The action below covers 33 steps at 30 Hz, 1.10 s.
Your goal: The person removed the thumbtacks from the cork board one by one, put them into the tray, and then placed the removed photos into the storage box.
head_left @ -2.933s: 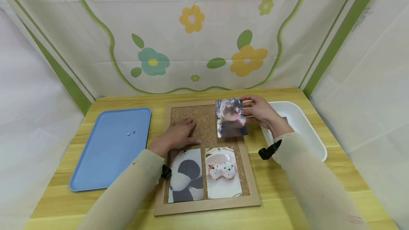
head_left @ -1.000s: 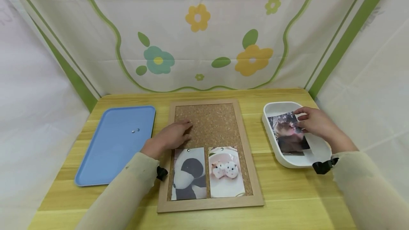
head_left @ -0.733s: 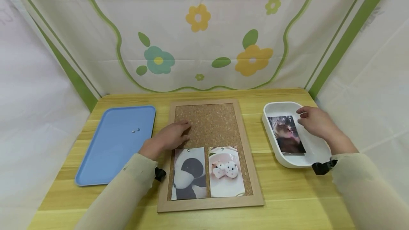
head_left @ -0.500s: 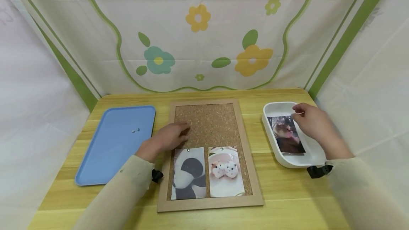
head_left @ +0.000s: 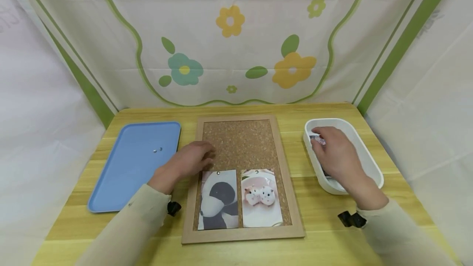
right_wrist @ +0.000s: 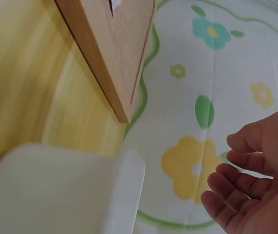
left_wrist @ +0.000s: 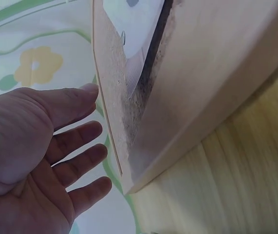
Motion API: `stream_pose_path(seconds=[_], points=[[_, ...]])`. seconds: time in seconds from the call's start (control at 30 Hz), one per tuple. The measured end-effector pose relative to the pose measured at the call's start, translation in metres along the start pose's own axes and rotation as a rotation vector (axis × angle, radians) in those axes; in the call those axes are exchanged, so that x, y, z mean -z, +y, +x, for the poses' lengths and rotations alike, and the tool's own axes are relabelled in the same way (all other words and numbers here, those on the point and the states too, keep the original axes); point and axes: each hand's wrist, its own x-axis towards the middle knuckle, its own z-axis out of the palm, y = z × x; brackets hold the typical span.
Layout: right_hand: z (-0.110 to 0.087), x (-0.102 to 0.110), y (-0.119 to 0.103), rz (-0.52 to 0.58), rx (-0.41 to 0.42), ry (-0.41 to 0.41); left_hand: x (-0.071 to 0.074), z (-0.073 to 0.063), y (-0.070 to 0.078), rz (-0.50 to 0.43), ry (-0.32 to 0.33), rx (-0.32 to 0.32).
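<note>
My left hand [head_left: 186, 163] hovers over the left frame edge of a cork board [head_left: 240, 143], its fingers loosely bent and holding nothing. In the left wrist view its thumb and fingers [left_wrist: 83, 165] stand apart beside the board. My right hand [head_left: 338, 155] is above the near-left part of a white tray [head_left: 369, 167], fingers loosely curled around nothing. A dark photo [head_left: 317, 139] lies in that tray, mostly hidden beneath the hand. Pinned to the lower board are a panda photo [head_left: 219, 204] and a photo of two white-and-pink animal figures [head_left: 261, 198].
At left lies a blue tray [head_left: 127, 167] with two small silvery pins [head_left: 157, 150] on it. The wooden table [head_left: 332, 225] extends around everything. A flowered cloth [head_left: 236, 52] hangs behind its back edge.
The right hand carried the dark photo from the board to the white tray and let go. It has since moved left over the photo. The left hand has drawn back leftward.
</note>
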Motion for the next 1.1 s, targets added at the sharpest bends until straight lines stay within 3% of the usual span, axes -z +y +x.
stream_pose_path(seconds=[0.3,0.4,0.57,0.67,0.83,1.1], points=[[-0.030,-0.047,-0.028,-0.015,0.368,0.140,-0.003,-0.007,0.002,0.084,0.049,-0.063],[-0.043,-0.063,-0.042,-0.012,0.459,0.092,-0.004,-0.009,0.004,0.148,0.076,-0.125],[-0.068,-0.086,-0.066,-0.070,0.552,-0.049,-0.005,-0.010,0.010,0.282,0.145,-0.293],[-0.080,-0.096,-0.077,-0.089,0.625,-0.085,-0.005,-0.010,0.012,0.369,0.174,-0.372],[-0.092,-0.107,-0.090,-0.111,0.754,-0.122,-0.006,-0.010,0.013,0.427,0.162,-0.440],[-0.099,-0.114,-0.098,-0.136,0.861,-0.134,-0.008,-0.007,0.010,0.460,0.136,-0.543]])
